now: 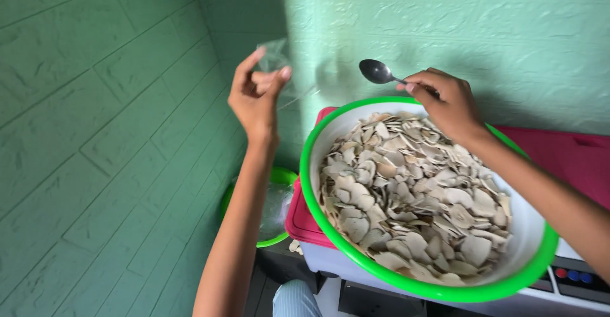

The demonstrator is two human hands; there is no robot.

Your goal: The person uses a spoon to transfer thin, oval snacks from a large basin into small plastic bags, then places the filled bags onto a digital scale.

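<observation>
left hand (256, 94): raised in front of the green wall, thumb and fingers pinched on a small clear plastic bag (277, 57); the bag sticks up above the fingertips
right hand (445, 101): closed around the handle of a metal spoon (378, 71), over the far rim of the basin
spoon: bowl points left, empty, in the air between the two hands, clear of the chips
basin (330, 228): white with a green rim, round, heaped with pale thin chips (406, 196)
under basin: sits on a red lid (572, 155) of a white container
lower left: second green-rimmed bowl (279, 177) holding clear plastic, partly hidden behind the left forearm
backdrop: green brick-pattern wall (95, 132)
</observation>
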